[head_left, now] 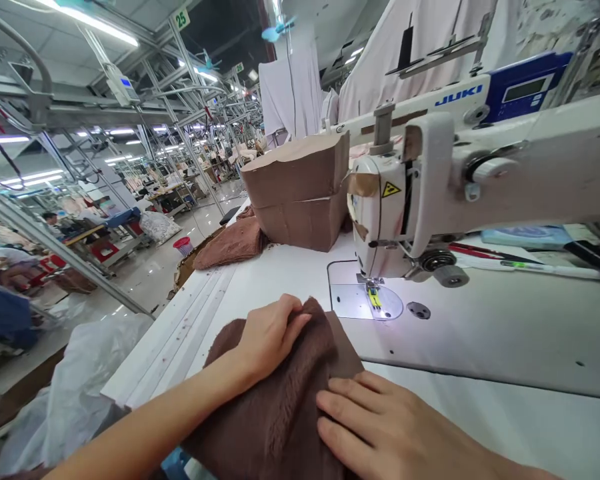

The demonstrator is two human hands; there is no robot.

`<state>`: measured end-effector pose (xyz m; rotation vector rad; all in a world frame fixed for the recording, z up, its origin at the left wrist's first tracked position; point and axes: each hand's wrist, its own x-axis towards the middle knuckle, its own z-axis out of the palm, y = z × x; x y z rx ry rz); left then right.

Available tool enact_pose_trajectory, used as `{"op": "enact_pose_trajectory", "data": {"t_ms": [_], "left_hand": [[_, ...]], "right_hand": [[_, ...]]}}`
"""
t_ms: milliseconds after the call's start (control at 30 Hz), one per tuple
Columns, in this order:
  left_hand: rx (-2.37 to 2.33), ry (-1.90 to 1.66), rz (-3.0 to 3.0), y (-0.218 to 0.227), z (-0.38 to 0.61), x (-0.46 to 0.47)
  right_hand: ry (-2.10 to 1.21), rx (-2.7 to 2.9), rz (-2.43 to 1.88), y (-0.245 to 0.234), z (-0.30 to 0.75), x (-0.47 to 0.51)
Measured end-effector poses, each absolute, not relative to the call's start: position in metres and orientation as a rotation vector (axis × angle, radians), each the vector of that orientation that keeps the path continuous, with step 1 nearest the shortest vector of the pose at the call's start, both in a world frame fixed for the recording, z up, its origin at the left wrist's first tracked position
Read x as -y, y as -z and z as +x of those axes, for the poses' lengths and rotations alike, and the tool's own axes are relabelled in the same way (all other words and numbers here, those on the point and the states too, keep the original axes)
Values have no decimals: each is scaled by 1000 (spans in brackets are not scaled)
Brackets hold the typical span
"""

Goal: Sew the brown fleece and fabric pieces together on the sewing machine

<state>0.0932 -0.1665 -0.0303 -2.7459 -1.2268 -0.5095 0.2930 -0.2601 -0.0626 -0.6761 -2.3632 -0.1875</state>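
- A garment factory floor, large and open.
- An industrial sewing machine [430, 200] marked JUKI stands on a white desk [480, 347], its lamp lit over the needle plate [365, 301].
- Brown fabric pieces [233, 243] lie stacked beside cardboard boxes [297, 190].
- Rows of further workstations [170, 193] run back under fluorescent tube lights [87, 20] and numbered signs [181, 18].
- Pale cloth [291, 93] hangs from overhead rails.
- Other workers [10, 257] sit at distant stations.
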Motion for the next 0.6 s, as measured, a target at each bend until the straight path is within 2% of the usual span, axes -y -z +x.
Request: {"op": "enact_pose_trajectory", "data": {"t_ms": [267,467,600], "left_hand": [[965,293,-2879,21,111,90],[861,432,-2895,-4,88,92],[815,500,-2949,-22,98,104]], "right_hand": [[57,2382,-806,46,276,226],[24,2438,-764,37,275,236],[71,2407,-818,50,282,246]]}}
